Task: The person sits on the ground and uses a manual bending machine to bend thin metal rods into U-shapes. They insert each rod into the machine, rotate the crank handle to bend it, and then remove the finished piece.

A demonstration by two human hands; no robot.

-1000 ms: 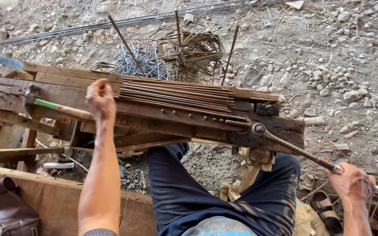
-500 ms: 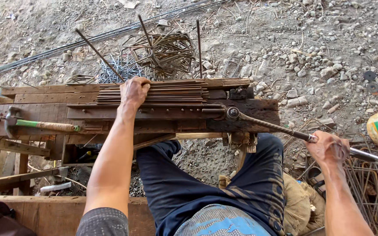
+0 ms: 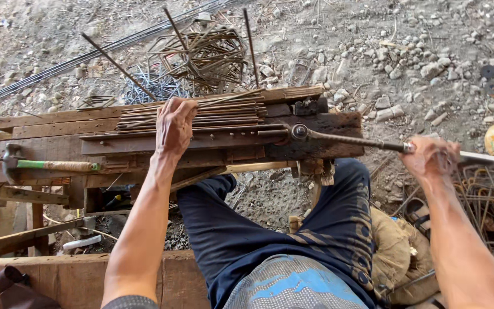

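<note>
The left hand (image 3: 174, 125) presses down, fingers curled, on a bundle of thin steel rods (image 3: 201, 117) lying lengthwise on the wooden worktop (image 3: 47, 120). The right hand (image 3: 430, 158) is wrapped tight around the long bending lever (image 3: 350, 139), whose head sits at the pins by the rods' right end. This looks like the bending stroke itself; the next move likely calls for a firm swing of the lever while the rods are kept flat. A hammer (image 3: 47, 166) lies left; bent stirrups (image 3: 201, 54) are heaped on the gravel beyond.
</note>
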